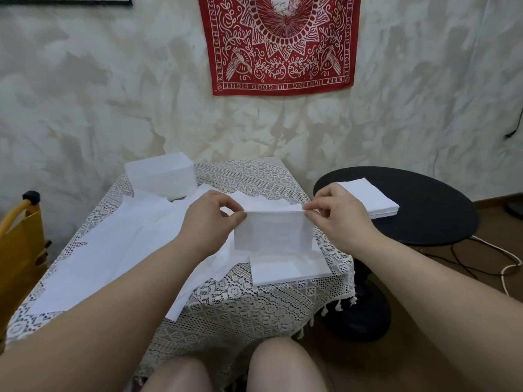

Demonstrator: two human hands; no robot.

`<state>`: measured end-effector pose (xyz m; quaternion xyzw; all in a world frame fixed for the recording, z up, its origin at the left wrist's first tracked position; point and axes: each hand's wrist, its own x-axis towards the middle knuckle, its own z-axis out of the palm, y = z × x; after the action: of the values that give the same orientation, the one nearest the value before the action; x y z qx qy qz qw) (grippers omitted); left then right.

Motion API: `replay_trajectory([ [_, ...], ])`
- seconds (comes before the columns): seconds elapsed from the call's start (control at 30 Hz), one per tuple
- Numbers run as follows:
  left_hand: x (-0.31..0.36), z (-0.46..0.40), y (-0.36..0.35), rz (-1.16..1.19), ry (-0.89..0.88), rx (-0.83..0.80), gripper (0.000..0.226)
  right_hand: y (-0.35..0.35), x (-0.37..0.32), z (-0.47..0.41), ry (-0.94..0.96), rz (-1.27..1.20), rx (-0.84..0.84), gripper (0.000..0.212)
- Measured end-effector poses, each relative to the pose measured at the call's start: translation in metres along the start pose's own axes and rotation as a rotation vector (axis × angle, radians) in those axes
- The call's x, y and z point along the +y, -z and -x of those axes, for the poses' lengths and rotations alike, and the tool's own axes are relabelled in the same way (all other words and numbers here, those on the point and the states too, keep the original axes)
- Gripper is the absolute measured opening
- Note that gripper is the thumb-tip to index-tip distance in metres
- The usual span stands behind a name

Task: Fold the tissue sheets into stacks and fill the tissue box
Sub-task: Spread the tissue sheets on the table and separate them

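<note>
A folded white tissue sheet [273, 232] hangs above the lace-covered table [249, 301]. My left hand [210, 217] pinches its top left corner and my right hand [341, 215] pinches its top right corner. Right below it lies a small stack of folded tissues [291, 268] near the table's right edge. Several loose unfolded sheets [113, 250] spread over the table's left and middle. The translucent white tissue box [161, 175] stands at the table's far left corner. Another stack of folded tissues [368, 200] rests on the round black side table [430, 216].
A yellow chair frame [19, 244] stands left of the table. Cables [486, 264] run over the floor at the right. A red bandana [278, 43] hangs on the wall behind. My knees show at the bottom edge.
</note>
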<state>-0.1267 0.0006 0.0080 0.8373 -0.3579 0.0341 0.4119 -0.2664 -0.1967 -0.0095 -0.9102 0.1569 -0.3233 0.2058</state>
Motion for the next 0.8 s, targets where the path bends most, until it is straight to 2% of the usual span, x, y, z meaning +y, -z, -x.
replay_trajectory([
  [0.07, 0.002, -0.003, -0.004, 0.000, 0.016, 0.023, 0.016, 0.002, 0.001, -0.006, 0.032, 0.045, 0.027, 0.009],
  [0.17, 0.014, -0.007, -0.005, 0.033, -0.065, 0.182, 0.012, 0.010, -0.004, -0.013, 0.124, 0.087, 0.202, 0.007],
  [0.23, 0.016, -0.002, -0.007, 0.057, -0.124, 0.211, 0.009, 0.011, 0.001, -0.006, 0.171, 0.081, 0.277, 0.009],
  [0.47, -0.037, 0.062, -0.050, -0.159, -0.195, -0.132, 0.008, -0.022, 0.038, 0.075, 0.182, 0.124, -0.041, 0.015],
  [0.6, -0.043, 0.068, -0.053, -0.203, -0.247, -0.158, 0.007, -0.027, 0.041, 0.084, 0.198, 0.173, -0.062, 0.015],
  [0.8, -0.046, 0.071, -0.055, -0.259, -0.238, -0.186, 0.013, -0.030, 0.043, 0.086, 0.172, 0.178, -0.111, 0.014],
])
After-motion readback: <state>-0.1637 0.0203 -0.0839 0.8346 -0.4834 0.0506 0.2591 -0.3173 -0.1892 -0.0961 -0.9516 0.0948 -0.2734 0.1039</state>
